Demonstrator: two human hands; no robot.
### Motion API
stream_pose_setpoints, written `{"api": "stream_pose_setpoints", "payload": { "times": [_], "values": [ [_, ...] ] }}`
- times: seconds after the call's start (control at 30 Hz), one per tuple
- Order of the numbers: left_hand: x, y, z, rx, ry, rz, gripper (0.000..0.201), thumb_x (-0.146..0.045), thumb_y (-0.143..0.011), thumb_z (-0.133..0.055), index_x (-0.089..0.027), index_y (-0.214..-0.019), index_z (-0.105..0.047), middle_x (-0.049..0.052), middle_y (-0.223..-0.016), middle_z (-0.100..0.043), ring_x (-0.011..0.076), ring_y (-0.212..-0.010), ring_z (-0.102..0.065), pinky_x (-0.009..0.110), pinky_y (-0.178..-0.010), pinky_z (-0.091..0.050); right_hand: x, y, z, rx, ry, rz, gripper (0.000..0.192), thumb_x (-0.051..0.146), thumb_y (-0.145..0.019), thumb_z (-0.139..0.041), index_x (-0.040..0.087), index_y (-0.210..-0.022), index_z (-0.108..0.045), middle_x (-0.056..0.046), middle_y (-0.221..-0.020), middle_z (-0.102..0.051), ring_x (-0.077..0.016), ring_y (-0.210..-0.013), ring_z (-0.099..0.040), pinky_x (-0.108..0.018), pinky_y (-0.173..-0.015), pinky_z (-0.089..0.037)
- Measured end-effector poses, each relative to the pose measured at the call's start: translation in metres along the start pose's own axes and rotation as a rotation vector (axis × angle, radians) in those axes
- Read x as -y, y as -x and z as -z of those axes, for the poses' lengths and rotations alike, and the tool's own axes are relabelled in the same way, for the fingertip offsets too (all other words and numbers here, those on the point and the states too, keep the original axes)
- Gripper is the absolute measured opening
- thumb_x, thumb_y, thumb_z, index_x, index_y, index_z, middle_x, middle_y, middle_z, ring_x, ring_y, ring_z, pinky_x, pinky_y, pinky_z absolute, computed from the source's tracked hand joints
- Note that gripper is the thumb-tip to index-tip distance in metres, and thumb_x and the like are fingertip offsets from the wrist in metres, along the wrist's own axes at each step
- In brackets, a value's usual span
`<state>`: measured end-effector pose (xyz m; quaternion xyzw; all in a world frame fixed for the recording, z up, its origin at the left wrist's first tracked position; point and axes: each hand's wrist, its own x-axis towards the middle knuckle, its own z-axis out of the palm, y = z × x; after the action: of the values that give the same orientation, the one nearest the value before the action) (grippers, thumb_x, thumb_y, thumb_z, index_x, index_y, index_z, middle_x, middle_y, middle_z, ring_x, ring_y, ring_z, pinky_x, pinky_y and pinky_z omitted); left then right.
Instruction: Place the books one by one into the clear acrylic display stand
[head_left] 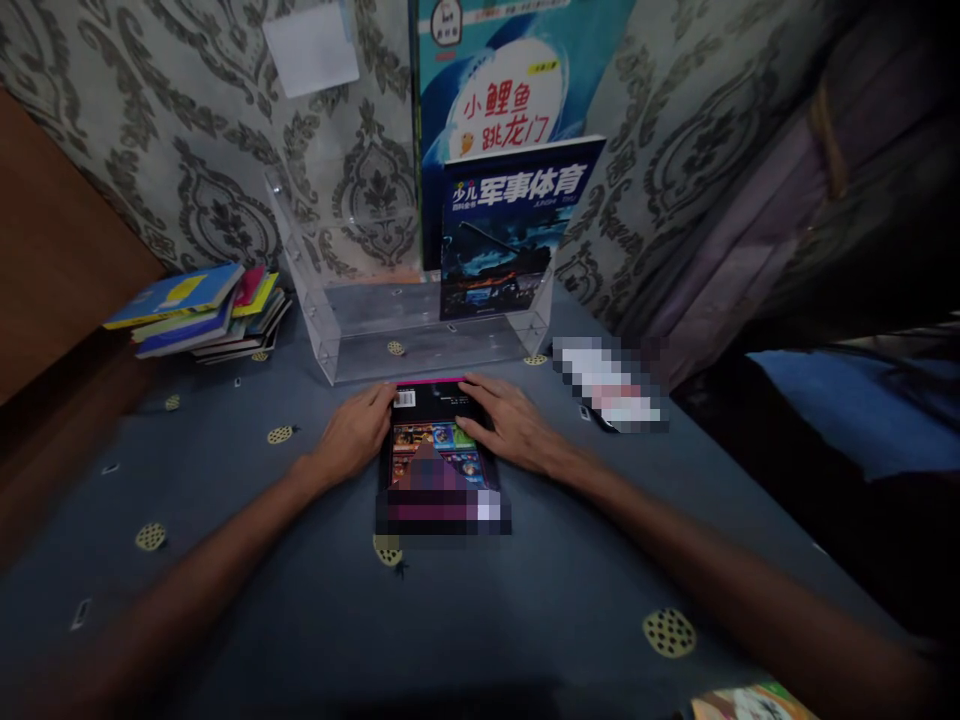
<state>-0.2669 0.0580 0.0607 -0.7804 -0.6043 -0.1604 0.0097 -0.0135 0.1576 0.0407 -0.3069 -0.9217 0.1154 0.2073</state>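
A dark book [435,440] with a pink top edge lies flat on the blue-grey cloth, back cover up, just in front of a clear acrylic stand [352,320]. My left hand [356,430] rests against the book's left edge, fingers on its upper corner. My right hand [514,425] lies flat on the book's right side. Inside the stand a dark blue book [502,235] stands upright, with a taller teal book [495,80] behind it against the wall.
A stack of several thin colourful books [202,315] lies at the back left. A blurred flat item [611,385] lies right of the stand. Patterned wallpaper closes the back, a wooden panel [52,250] the left. Another book's corner [750,702] shows at the bottom right.
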Motion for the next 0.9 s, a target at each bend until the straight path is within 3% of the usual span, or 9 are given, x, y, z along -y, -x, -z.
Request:
{"api": "stream_pose_setpoints", "payload": {
  "times": [0.1, 0.2, 0.3, 0.37, 0.53, 0.67, 0.9],
  "values": [
    [0.006, -0.008, 0.001, 0.031, 0.012, -0.021, 0.031, -0.009, -0.095, -0.039, -0.019, -0.12, -0.056, 0.009, -0.121, -0.069, 0.0231, -0.109, -0.066, 0.041, -0.096, -0.052, 0.005, 0.006, 0.008, -0.029, -0.061, -0.028, 0.045, 0.042, -0.094, -0.054, 0.013, -0.127, -0.064, -0.018, -0.129, -0.066, -0.0331, -0.119, -0.059, -0.053, -0.103, -0.046],
    [0.008, -0.019, 0.002, 0.04, 0.028, -0.049, 0.034, -0.007, -0.094, -0.039, -0.02, -0.119, -0.059, 0.007, -0.122, -0.07, 0.0216, -0.113, -0.065, 0.04, -0.101, -0.05, 0.013, 0.017, 0.014, -0.07, -0.193, -0.059, 0.033, 0.036, -0.096, -0.051, 0.015, -0.113, -0.07, -0.012, -0.103, -0.072, -0.0274, -0.099, -0.065, -0.044, -0.091, -0.052],
    [-0.002, -0.026, 0.004, 0.065, -0.032, -0.065, 0.026, -0.017, -0.099, -0.043, -0.02, -0.116, -0.062, 0.008, -0.126, -0.069, 0.0247, -0.121, -0.061, 0.044, -0.104, -0.047, 0.022, 0.029, 0.019, -0.07, -0.354, -0.072, 0.032, 0.031, -0.099, -0.046, 0.018, -0.114, -0.071, -0.008, -0.091, -0.072, -0.0224, -0.083, -0.066, -0.037, -0.077, -0.052],
    [-0.017, -0.026, 0.006, 0.086, -0.103, -0.071, 0.026, -0.031, -0.102, -0.047, -0.016, -0.115, -0.064, 0.012, -0.126, -0.067, 0.0288, -0.122, -0.059, 0.047, -0.102, -0.047, 0.027, 0.034, 0.02, -0.049, -0.415, -0.063, 0.034, 0.03, -0.1, -0.044, 0.019, -0.117, -0.07, -0.007, -0.089, -0.072, -0.021, -0.079, -0.066, -0.035, -0.074, -0.051],
    [-0.065, -0.013, 0.011, 0.123, -0.223, -0.11, 0.051, -0.057, -0.097, -0.052, -0.012, -0.119, -0.061, 0.017, -0.126, -0.063, 0.0324, -0.114, -0.057, 0.048, -0.094, -0.05, 0.027, 0.035, 0.022, -0.039, -0.49, -0.034, 0.035, 0.03, -0.1, -0.043, 0.019, -0.121, -0.069, -0.007, -0.09, -0.074, -0.0197, -0.081, -0.067, -0.033, -0.076, -0.051],
    [-0.086, -0.003, 0.013, 0.17, -0.289, -0.126, 0.041, -0.047, -0.096, -0.056, -0.013, -0.118, -0.061, 0.014, -0.118, -0.064, 0.0316, -0.109, -0.058, 0.045, -0.088, -0.052, 0.024, 0.034, 0.022, -0.034, -0.52, -0.038, 0.036, 0.03, -0.1, -0.044, 0.019, -0.123, -0.069, -0.006, -0.094, -0.076, -0.0179, -0.078, -0.067, -0.031, -0.073, -0.051],
    [-0.089, 0.0, 0.008, 0.16, -0.361, -0.154, 0.026, -0.035, -0.099, -0.053, -0.012, -0.099, -0.067, 0.016, -0.11, -0.069, 0.0288, -0.098, -0.063, 0.039, -0.075, -0.057, 0.024, 0.036, 0.024, -0.043, -0.525, -0.031, 0.035, 0.03, -0.101, -0.044, 0.02, -0.124, -0.068, -0.005, -0.093, -0.076, -0.0172, -0.077, -0.067, -0.029, -0.068, -0.051]
  ]
}}
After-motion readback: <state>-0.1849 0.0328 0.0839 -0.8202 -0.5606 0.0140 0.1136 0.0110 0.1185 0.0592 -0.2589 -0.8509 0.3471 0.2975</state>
